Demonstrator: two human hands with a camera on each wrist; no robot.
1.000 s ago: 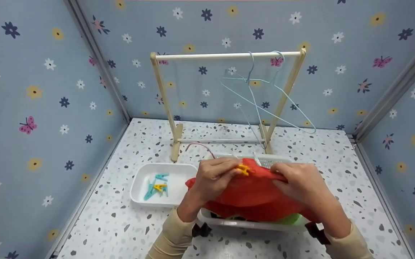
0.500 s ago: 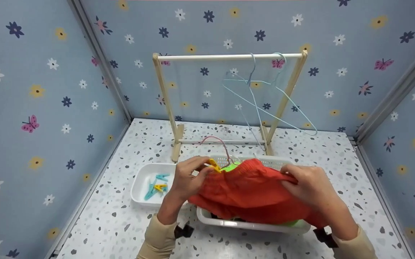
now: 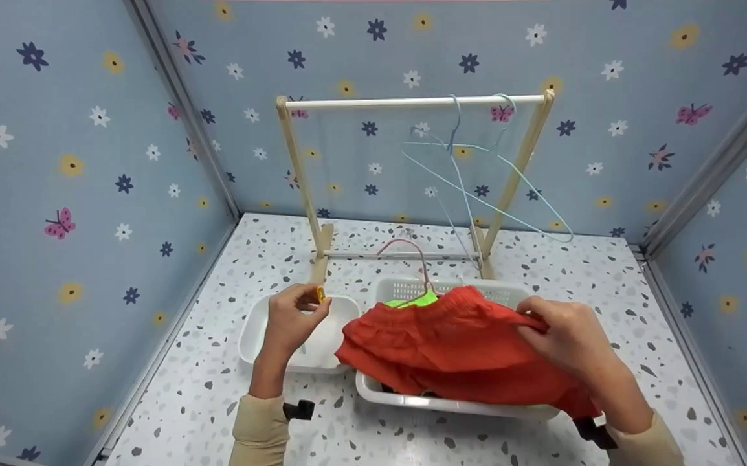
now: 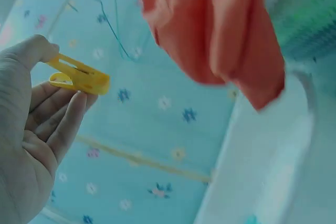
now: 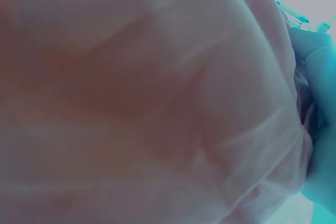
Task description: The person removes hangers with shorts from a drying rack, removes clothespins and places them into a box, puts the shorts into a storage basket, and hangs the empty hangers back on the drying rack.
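Between its thumb and fingers my left hand [image 3: 294, 321] pinches a yellow clothespin [image 4: 81, 77], apart from the cloth and over the small white tray [image 3: 247, 333]. My right hand [image 3: 564, 333] grips the right end of the waistband of red shorts [image 3: 464, 343]. The shorts spread over a white basket [image 3: 425, 402] and hide much of it. Behind their waistband rises the hook of a pink hanger [image 3: 422, 255], with bright green cloth [image 3: 426, 299] next to it. In the right wrist view the shorts [image 5: 157, 103] fill most of the picture.
A rack with a white rail [image 3: 373, 103] and wooden posts stands at the back. Two hangers hang at its right: a light-blue hanger [image 3: 558, 213] and a darker blue hanger [image 3: 456, 126]. Patterned walls [image 3: 108, 213] enclose the speckled table [image 3: 179, 395].
My left hand has moved left with the yellow clothespin, away from the waistband to above the tray. The pink hook shows further right and more upright. My right hand keeps its grip, shifting slightly right.
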